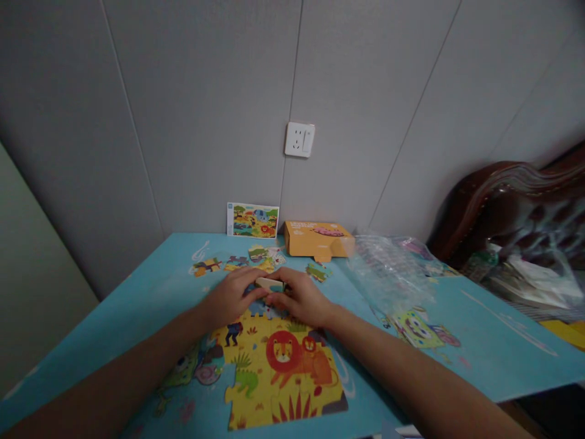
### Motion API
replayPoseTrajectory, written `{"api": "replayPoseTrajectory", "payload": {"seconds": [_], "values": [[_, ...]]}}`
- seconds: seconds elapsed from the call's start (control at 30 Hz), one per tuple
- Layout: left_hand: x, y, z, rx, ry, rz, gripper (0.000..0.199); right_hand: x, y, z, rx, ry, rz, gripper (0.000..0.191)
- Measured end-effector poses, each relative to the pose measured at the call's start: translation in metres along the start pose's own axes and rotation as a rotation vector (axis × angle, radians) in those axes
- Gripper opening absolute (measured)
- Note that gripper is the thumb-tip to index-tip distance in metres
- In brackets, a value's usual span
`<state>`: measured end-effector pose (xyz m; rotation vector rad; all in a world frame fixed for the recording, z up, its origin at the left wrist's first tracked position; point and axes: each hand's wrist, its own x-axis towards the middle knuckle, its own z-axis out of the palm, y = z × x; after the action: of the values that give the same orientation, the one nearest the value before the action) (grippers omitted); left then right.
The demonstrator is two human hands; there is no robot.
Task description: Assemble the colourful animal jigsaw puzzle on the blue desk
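A partly assembled jigsaw puzzle (292,372) with lions on yellow ground lies flat on the blue table. Over its far edge, my left hand (237,296) and my right hand (301,296) meet, their fingers closed on one puzzle piece (270,284) between them. The piece is tilted, and most of its picture is hidden by my fingers. Just beyond my hands are loose puzzle pieces (208,266), some in a joined cluster, and a green-printed piece (317,272) lies farther right.
A picture card (253,221) leans on the wall beside an orange box (317,239). Clear plastic packaging (388,268) spreads over the table's right side. The blue tabletop (498,341) has cartoon prints. A dark leather headboard (516,207) and a wall socket (299,139) are beyond.
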<state>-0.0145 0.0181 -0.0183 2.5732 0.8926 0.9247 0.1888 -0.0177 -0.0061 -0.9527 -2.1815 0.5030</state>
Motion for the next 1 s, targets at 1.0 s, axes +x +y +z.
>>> {"api": "replayPoseTrajectory", "payload": {"seconds": [1.0], "values": [[0.007, -0.044, -0.027, 0.203, 0.283, -0.409, 0.04, 0.007, 0.048, -0.048, -0.127, 0.256, 0.389, 0.024]]}}
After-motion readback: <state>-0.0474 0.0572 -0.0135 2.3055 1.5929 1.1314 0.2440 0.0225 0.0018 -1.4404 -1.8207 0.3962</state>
